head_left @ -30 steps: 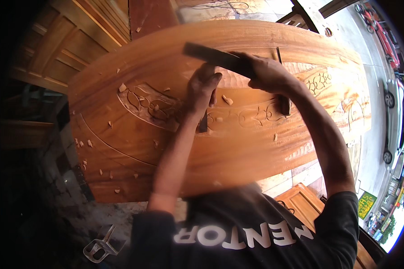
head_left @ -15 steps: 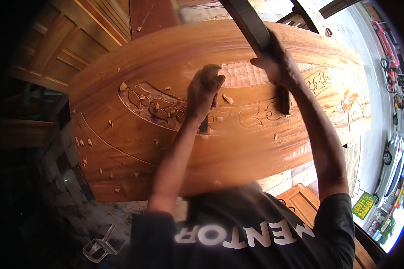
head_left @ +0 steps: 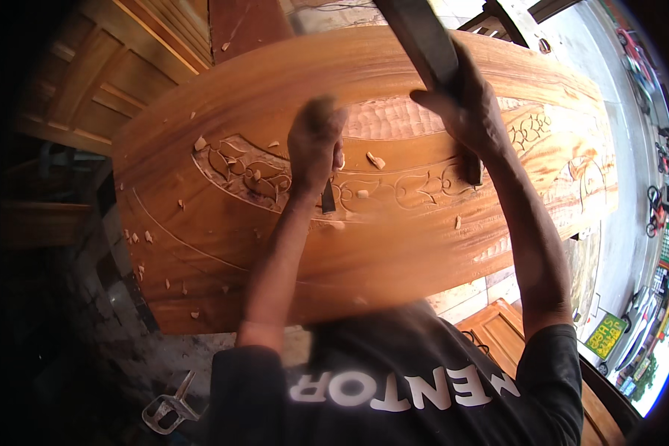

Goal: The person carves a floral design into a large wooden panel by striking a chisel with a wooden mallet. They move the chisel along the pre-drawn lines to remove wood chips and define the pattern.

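Observation:
A large brown wooden panel (head_left: 394, 245) lies below my hands, carved with leafy scrolls and a scalloped hollow. My left hand (head_left: 312, 149), slightly blurred, is closed round a chisel (head_left: 328, 198); its flat dark blade points down at the edge of the carved band, and its handle is mostly hidden. To the right, my right hand (head_left: 474, 111) grips a thick, dark wooden mallet (head_left: 422, 44). Its broad end rises past the upper picture edge, while a narrower end shows below my fist. The mallet is apart from the chisel.
Loose wood chips (head_left: 376, 160) are scattered over the panel, mostly on its left. A panelled wooden door (head_left: 97, 74) stands at upper left. On the floor at lower left is a pale frame-like object (head_left: 167, 412). Parked vehicles and a road (head_left: 624, 193) show at far right.
My left hand has shifted left with the chisel, whose blade now leans a little. My right hand and the mallet have moved slightly to the right.

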`<state>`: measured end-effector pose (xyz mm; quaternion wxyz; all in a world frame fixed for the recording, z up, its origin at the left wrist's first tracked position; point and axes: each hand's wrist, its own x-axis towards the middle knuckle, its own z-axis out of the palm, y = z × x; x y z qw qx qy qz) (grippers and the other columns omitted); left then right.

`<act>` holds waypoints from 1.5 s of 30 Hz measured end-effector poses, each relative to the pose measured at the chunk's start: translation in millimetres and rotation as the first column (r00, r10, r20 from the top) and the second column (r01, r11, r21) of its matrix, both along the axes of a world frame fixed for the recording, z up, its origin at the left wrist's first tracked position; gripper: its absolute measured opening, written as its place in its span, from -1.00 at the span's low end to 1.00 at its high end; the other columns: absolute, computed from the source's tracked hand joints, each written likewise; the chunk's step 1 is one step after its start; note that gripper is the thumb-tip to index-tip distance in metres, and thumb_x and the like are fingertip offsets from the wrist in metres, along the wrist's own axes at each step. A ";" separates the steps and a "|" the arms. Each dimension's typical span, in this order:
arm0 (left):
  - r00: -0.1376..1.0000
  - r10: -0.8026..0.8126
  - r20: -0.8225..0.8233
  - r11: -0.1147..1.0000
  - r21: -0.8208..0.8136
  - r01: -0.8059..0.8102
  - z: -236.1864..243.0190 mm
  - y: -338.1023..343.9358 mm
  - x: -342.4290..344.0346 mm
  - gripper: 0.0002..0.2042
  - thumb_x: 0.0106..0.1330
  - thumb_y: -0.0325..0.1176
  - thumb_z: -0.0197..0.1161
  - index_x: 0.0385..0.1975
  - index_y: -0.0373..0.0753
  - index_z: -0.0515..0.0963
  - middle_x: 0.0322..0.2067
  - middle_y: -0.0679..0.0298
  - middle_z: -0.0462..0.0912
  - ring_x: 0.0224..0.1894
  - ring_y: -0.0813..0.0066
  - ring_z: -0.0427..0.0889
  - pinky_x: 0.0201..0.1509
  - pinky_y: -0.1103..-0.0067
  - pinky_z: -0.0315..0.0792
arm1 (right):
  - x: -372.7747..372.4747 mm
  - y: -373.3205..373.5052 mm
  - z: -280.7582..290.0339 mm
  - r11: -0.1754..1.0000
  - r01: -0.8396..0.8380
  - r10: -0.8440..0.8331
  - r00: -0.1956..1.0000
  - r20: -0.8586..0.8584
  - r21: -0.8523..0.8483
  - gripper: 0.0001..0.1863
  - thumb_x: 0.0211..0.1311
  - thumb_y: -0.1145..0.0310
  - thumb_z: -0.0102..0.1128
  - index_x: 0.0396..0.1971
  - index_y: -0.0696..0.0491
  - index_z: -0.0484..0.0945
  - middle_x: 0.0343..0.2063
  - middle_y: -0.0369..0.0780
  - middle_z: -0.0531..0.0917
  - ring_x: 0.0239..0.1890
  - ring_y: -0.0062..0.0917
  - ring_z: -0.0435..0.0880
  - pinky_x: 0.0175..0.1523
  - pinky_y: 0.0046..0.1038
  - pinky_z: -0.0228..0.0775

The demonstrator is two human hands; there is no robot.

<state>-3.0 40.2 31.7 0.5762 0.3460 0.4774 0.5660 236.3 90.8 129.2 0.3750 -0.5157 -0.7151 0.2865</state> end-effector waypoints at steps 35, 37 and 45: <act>0.978 -0.204 0.039 0.979 0.038 0.203 33.8 -16.8 -2.3 -0.70 0.51 -0.15 0.36 0.00 -0.24 0.58 -0.63 0.43 0.45 -0.78 0.73 0.32 -0.76 0.71 0.20 | 35.4 -41.1 -9.8 0.989 -0.052 0.094 0.946 0.312 -0.139 0.02 0.11 0.44 0.55 0.57 -0.42 0.26 0.14 -0.14 0.71 0.09 -0.16 0.78 0.22 -0.18 0.68; 0.995 -0.097 -0.003 0.995 0.019 0.097 26.8 -6.1 14.2 -0.73 0.52 -0.15 0.36 -0.05 -0.23 0.58 -0.64 0.43 0.45 -0.79 0.71 0.31 -0.76 0.70 0.21 | 31.0 -37.2 -4.7 0.994 -0.035 0.066 0.950 0.305 -0.107 0.01 0.10 0.44 0.57 0.56 -0.39 0.28 0.15 -0.15 0.73 0.09 -0.21 0.79 0.21 -0.17 0.67; 0.999 0.011 0.030 0.997 0.081 -0.014 3.7 1.9 28.4 -0.77 0.50 -0.17 0.41 -0.21 -0.18 0.55 -0.67 0.44 0.47 -0.79 0.71 0.35 -0.75 0.69 0.23 | 38.8 18.8 3.0 0.985 0.087 -0.099 0.992 0.077 0.147 -0.02 0.10 0.25 0.66 0.51 0.04 0.31 0.10 -0.02 0.75 0.14 -0.27 0.76 0.20 -0.25 0.61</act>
